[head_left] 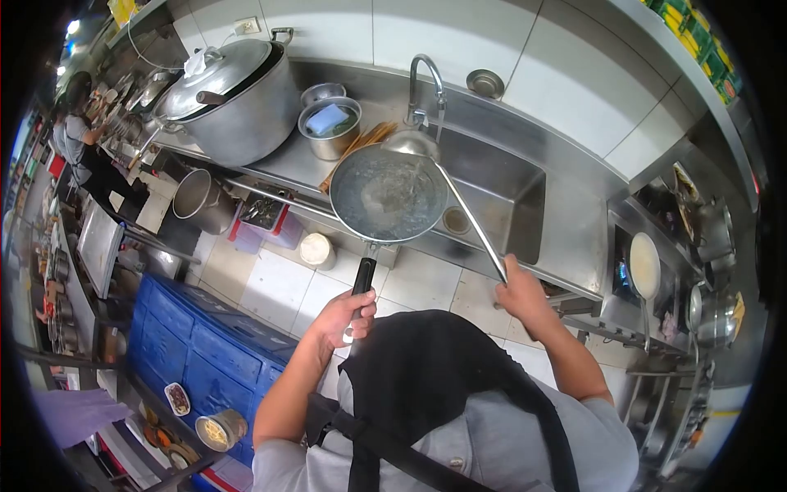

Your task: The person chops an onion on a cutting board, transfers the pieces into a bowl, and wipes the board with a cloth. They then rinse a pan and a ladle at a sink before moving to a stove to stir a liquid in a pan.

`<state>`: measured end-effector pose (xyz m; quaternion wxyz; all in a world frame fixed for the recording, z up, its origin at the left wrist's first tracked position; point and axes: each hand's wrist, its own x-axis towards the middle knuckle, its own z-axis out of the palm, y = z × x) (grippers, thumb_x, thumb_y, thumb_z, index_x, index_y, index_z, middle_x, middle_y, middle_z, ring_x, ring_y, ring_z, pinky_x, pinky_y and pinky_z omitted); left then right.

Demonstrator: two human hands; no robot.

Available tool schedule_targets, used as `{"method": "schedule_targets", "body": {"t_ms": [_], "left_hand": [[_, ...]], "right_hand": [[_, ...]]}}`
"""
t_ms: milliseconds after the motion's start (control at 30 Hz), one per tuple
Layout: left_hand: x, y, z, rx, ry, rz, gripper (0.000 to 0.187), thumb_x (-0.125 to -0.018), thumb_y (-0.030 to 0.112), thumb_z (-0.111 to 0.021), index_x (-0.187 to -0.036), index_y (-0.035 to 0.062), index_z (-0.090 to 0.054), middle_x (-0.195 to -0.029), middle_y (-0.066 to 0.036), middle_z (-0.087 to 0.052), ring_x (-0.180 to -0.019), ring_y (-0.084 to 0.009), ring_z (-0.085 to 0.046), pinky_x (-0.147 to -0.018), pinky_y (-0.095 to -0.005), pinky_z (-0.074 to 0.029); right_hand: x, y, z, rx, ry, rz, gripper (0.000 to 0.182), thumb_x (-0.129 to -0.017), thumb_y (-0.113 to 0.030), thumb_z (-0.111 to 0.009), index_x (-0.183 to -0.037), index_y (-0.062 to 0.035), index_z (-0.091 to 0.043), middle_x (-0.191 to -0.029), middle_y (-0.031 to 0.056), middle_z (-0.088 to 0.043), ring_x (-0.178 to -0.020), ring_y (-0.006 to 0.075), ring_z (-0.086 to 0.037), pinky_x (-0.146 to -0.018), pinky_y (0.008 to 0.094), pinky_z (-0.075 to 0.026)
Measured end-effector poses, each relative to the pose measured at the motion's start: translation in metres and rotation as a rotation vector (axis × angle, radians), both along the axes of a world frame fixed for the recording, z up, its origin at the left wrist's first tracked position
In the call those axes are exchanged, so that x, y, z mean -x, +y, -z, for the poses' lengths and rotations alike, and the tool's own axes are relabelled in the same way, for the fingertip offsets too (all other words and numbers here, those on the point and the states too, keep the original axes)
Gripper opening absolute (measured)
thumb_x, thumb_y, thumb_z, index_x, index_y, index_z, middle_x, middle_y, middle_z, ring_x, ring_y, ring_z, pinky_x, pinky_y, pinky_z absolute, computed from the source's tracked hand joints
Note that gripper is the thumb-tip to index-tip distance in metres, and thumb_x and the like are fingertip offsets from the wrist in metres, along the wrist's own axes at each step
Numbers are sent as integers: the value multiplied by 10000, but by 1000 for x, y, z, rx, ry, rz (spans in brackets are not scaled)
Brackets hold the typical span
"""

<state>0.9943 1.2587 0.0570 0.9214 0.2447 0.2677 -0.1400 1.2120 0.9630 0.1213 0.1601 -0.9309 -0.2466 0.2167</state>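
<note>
My left hand (347,319) is wrapped round the black handle of a frying pan (348,215), which has rippling water in it. The pan is held over the front edge of the sink (500,176). In my right hand (522,289) is the long metal handle of a ladle (471,209). Its bowl is at the pan's far rim, under the faucet (426,78), and water runs down from the spout. Thin wooden sticks (369,138) lie on the counter just left of the ladle's bowl, partly behind the pan.
A big lidded pot (246,115) stands on the counter at left, beside a metal bowl with a blue sponge (328,120). At right, a pan (645,266) sits on a stove. A blue chest (197,353) is at lower left. Another person (78,139) stands far left.
</note>
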Motion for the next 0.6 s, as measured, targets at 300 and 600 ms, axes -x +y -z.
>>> {"method": "schedule_targets", "body": {"t_ms": [300,600], "left_hand": [[-2,-2,-4,-52,8,10,206,-1015,215,-623,-917,105,-479,-690,8,-482,-457,-67,-393,-369,-237,-326],[-6,-1,-3,-84,-10,29,275,-1018,246,-624,-848,108,-457,-661,24,-449,-455,-58,-367,-373,-225,-322]], "right_hand": [[-62,2,36,-123,-236,-31,291,-848,-100,-599,-1102,29,-541,-804,267,-667,-777,428,-688,-703,528,-541],[-102,61,26,-986,1354,489,98,-858,-133,-617,-833,-78,-539,-628,6,-541,-519,97,-519,-467,225,-332]]}}
